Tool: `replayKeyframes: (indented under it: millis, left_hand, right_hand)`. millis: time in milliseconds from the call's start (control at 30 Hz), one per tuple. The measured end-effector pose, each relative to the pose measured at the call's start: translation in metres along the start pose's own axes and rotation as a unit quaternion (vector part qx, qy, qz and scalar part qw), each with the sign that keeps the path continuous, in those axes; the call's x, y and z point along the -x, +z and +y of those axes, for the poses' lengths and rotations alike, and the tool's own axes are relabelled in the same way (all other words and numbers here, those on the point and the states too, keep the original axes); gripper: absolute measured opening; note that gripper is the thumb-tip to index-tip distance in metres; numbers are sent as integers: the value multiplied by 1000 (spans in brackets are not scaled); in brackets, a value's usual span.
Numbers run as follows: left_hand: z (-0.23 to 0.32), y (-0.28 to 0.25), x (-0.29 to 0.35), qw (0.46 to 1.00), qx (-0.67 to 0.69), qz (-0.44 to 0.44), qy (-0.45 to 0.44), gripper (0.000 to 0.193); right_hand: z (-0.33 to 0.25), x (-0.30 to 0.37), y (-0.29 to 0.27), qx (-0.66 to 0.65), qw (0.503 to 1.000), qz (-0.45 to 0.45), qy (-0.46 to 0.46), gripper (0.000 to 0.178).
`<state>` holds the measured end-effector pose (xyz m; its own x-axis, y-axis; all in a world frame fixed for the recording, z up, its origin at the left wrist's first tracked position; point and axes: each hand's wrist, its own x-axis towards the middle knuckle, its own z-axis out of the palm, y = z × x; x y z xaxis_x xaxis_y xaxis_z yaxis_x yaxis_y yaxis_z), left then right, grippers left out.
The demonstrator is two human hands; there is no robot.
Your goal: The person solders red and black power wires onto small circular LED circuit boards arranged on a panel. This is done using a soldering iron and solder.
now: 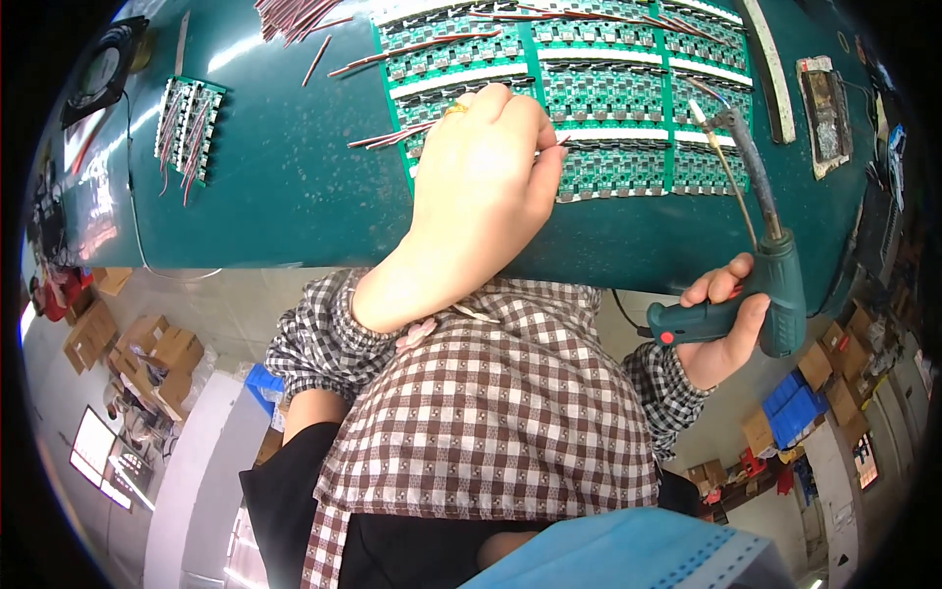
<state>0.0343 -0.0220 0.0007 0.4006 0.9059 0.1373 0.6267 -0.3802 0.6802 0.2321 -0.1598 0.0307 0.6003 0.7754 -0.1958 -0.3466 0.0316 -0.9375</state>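
My left hand (pixel 481 172) is over the near left of a panel of green circuit boards (pixel 601 93), its fingers pinched on thin red and white wires. Their ends (pixel 378 141) stick out to the left of the hand, and a short tip shows by the thumb. My right hand (pixel 726 319) grips a dark green soldering gun (pixel 778 285) by its handle, off the near edge of the table. Its barrel and a thin metal tube point up over the right side of the panel. More red and white wires (pixel 422 49) lie across the boards.
A bundle of wires (pixel 294 15) lies at the far left of the panel, with a separate wired board (pixel 188 128) further left. A black fan (pixel 106 71) stands at the left edge. To the right are a pale strip (pixel 770 69) and a soiled tray (pixel 824 116).
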Motion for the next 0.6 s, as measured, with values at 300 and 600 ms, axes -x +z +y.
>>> replayKeyframes:
  millis: [300, 600]
  left_hand:
    - [-20, -67, 8, 963, 182, 21, -197, 9]
    - [-22, -67, 3, 967, 198, -11, -160, 7]
  right_hand:
    - [-58, -39, -46, 113, 970, 123, -179, 38]
    - [-48, -69, -24, 328, 910, 169, -190, 38]
